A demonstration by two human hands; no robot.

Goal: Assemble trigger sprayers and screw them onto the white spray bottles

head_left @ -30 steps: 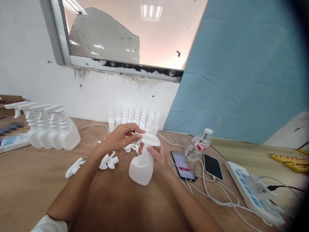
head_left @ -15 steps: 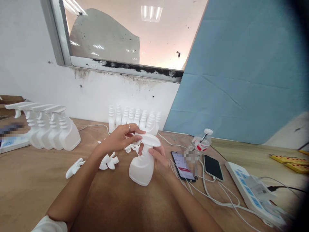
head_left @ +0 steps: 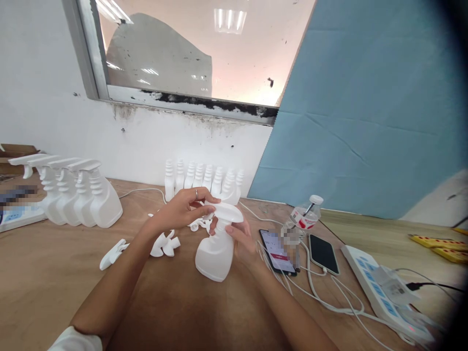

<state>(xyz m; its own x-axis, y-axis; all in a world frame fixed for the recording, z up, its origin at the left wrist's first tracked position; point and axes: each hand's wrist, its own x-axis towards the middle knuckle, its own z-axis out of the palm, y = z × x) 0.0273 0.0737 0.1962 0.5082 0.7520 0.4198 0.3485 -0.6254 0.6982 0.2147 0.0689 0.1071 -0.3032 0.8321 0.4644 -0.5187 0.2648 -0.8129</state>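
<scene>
A white plastic spray bottle [head_left: 215,253] stands on the wooden table [head_left: 54,273] in front of me. My right hand [head_left: 239,239] is wrapped round its ribbed neck. My left hand [head_left: 183,207] is closed on the white trigger spray head [head_left: 227,211] that sits on top of the bottle. A ring shows on one left finger. Loose white trigger heads [head_left: 164,243] lie just left of the bottle, partly behind my left wrist.
Finished spray bottles [head_left: 78,195] stand in a row at the left. Headless white bottles [head_left: 204,178] line the wall behind. To the right lie two phones [head_left: 280,251] with white cables, a water bottle [head_left: 302,219] and a power strip [head_left: 383,292].
Hardly anything has moved. My right fingers have shifted slightly on the bottle's neck; my left hand stays on the spray head.
</scene>
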